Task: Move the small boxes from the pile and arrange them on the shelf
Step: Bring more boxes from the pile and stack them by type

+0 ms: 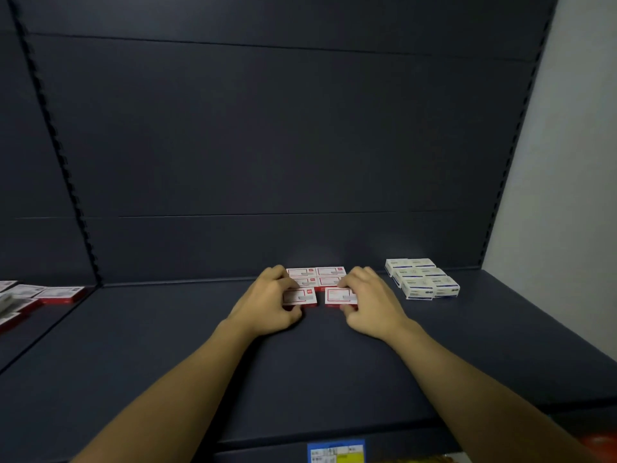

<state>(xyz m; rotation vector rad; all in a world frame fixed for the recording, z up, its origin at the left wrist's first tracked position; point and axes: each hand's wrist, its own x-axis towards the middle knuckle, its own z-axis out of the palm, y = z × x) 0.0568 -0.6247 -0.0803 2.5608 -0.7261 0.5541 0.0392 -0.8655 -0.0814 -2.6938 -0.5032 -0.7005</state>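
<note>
Seen from above and behind, along two bare forearms reaching onto a dark blue-grey metal shelf (167, 345).

Left hand (267, 304), at about 11 o'clock from picture centre-bottom: grip curled and clamped on a small flat red-and-white cardboard box (300, 297), thumb at the near edge, fingers over the far left corner. Box lying flat on the shelf.

Right hand (370, 304), at about 1 o'clock: grip likewise clamped on a second small red-and-white cardboard box (339, 296), thumb under the near edge, fingers draped over the right end. The two held boxes side by side, a narrow gap between them.

Directly at 12 o'clock of both, touching or just beside them: a block of four matching red-and-white boxes (317, 276), two by two, flat against the rear of the shelf.

At 3 o'clock of the right hand, well apart: a tidy group of small white boxes with blue print (422, 278).

At 9 o'clock, on the neighbouring shelf bay: a loose pile of red-and-white boxes (36, 295), partly cut by the picture edge.

At 6 o'clock, on the shelf's front lip: a blue-and-yellow price label (335, 451), print too small to read.
</note>
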